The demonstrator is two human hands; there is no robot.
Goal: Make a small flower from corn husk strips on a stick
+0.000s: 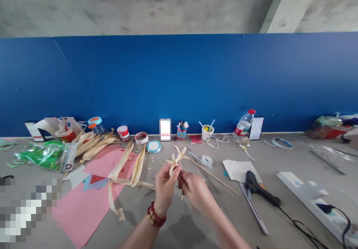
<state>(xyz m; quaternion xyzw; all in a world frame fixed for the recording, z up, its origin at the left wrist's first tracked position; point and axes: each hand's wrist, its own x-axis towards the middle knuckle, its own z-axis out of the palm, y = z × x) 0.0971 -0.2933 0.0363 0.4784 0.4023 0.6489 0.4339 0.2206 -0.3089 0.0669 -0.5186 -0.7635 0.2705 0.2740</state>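
Observation:
Both hands meet above the middle of the table around a pale corn husk flower (181, 153) with narrow pointed petals. My left hand (165, 183), with dark red beads on its wrist, pinches the flower near its base. Fingers of my right hand (192, 187) are closed at the same base, just below the petals; part of the stem end is hidden by them. Dried corn husks (138, 167) lie to the left of my hands. Several thin wires (214, 187) and a wooden stick (220, 180) lie to the right.
Pink paper (86, 213) spreads at the left near a bag of green material (46, 155). On the right are a black glue gun (261, 189) with its cord, lilac scissors or clip (254, 209), and a white power strip (310, 204). A bottle (242, 125) leans by the blue partition (179, 81).

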